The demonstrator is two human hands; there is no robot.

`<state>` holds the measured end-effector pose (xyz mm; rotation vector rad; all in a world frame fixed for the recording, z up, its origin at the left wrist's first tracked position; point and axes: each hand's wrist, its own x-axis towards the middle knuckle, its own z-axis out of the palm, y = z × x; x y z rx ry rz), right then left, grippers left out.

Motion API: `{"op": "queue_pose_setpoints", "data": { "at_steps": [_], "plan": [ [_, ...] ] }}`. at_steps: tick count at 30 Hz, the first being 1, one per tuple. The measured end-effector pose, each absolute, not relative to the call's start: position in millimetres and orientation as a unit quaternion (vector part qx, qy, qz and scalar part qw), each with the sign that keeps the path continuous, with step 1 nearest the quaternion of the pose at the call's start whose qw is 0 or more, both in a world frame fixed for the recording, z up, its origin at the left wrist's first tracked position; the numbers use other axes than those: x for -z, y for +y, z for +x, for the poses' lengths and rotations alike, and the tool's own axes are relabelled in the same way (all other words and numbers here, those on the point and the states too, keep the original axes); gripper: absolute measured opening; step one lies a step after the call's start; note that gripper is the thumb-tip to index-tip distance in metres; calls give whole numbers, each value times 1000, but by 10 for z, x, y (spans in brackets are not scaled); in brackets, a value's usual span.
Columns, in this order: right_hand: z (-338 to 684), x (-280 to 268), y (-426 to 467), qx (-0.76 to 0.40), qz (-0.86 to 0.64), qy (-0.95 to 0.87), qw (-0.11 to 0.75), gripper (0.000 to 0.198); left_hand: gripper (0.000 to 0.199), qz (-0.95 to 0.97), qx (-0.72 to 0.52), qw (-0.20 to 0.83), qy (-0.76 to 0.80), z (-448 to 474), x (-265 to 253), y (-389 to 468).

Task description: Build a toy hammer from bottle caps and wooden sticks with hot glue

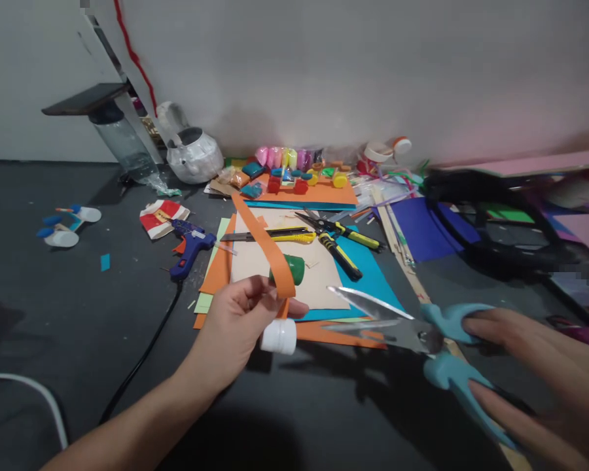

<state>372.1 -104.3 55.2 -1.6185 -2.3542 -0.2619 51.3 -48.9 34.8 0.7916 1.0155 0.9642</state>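
Observation:
My left hand (248, 314) pinches an orange paper strip (267, 245), which curls up and away over the papers. A white bottle cap (279, 337) sits at its fingers, just below the strip. Behind the strip shows a green cylinder (296, 269); whether my fingers touch it I cannot tell. My right hand (535, 373) has fingers through the blue handles of the scissors (412, 330). Their blades are spread and point left toward the strip, apart from it. Under the hands lie sheets of beige paper (319, 291), blue paper (368, 268) and orange paper.
A blue glue gun (191, 248) lies left of the papers, its cord running forward. On the sheets rest a yellow cutter (285, 235) and pliers (341, 255). A silver pot (194, 157) and a clear bottle (125, 144) stand at the back left. Wooden sticks (392, 226) lie right.

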Motion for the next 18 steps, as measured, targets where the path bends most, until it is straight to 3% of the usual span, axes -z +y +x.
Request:
{"op": "queue_pose_setpoints", "data": {
  "at_steps": [4,11,18],
  "plan": [
    [3525,-563,-925,143,-467,-863,126,30,30,345,-417,691,480,526,-340,-488],
    [3378,-493,-761,185,-458,-860,127,29,23,327,-407,700,487,566,-287,-438],
    [3314,-509,-735,205,-442,-864,126,22,33,301,-387,718,495,582,-312,-411]
  ]
}}
